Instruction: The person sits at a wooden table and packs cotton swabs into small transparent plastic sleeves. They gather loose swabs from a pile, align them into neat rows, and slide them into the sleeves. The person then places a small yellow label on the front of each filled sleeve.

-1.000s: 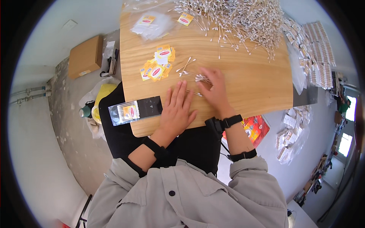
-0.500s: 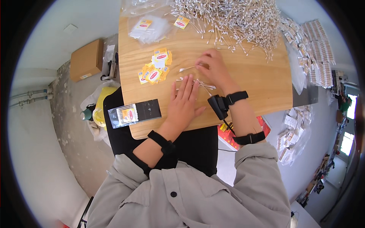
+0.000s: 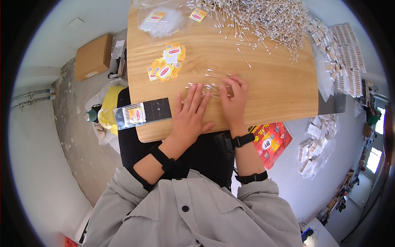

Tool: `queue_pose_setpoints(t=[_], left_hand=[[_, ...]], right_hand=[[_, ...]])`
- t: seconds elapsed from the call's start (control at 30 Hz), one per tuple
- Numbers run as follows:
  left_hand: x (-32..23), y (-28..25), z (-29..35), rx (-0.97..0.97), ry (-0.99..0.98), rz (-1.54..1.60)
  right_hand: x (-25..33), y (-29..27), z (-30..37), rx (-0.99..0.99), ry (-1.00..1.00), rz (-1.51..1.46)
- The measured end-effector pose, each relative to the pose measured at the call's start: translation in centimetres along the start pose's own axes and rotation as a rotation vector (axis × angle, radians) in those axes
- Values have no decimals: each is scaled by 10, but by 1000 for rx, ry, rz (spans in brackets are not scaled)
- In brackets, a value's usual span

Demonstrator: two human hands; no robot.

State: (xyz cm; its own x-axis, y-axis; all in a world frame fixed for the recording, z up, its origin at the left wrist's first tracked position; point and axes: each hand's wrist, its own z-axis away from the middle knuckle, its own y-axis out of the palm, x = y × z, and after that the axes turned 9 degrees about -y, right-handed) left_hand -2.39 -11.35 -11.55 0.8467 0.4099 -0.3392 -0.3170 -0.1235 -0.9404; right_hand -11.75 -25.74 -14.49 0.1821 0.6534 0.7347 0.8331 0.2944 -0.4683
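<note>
My left hand (image 3: 187, 117) lies flat on the wooden table, its fingers stretched out over a few cotton swabs (image 3: 201, 85). Close to its right, my right hand (image 3: 235, 99) is curled, thumb and fingers drawn together. Two more cotton swabs (image 3: 218, 74) run to its fingertips, though the grip itself is partly hidden. Farther off, a single cotton swab (image 3: 244, 57) lies by itself. A large heap of loose cotton swabs (image 3: 263, 20) covers the far right of the table. Yellow and white cards (image 3: 165, 71) are piled beyond my left hand.
Left of my left hand, a clear pack of swabs (image 3: 134, 114) rests on a black strip (image 3: 158, 108) at the table's edge. Clear plastic bags (image 3: 162, 24) lie at the far left. Bundled packs (image 3: 345, 53) stand right of the table, and a red printed bag (image 3: 271, 144) lies below its edge.
My right hand has come nearer and down beside the left hand, bringing swabs to the small group there. A single swab now lies apart below the heap. My left hand stays nearly in place.
</note>
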Motion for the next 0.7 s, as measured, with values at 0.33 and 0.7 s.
queue_pose_setpoints(t=[0.33,0.7], left_hand=[[7,-3,17,2,19,59],[16,-6,30,60,6,18]], right_hand=[[-5,-7,-1,220,-130,58],[30,-23,18,185,-7,76]])
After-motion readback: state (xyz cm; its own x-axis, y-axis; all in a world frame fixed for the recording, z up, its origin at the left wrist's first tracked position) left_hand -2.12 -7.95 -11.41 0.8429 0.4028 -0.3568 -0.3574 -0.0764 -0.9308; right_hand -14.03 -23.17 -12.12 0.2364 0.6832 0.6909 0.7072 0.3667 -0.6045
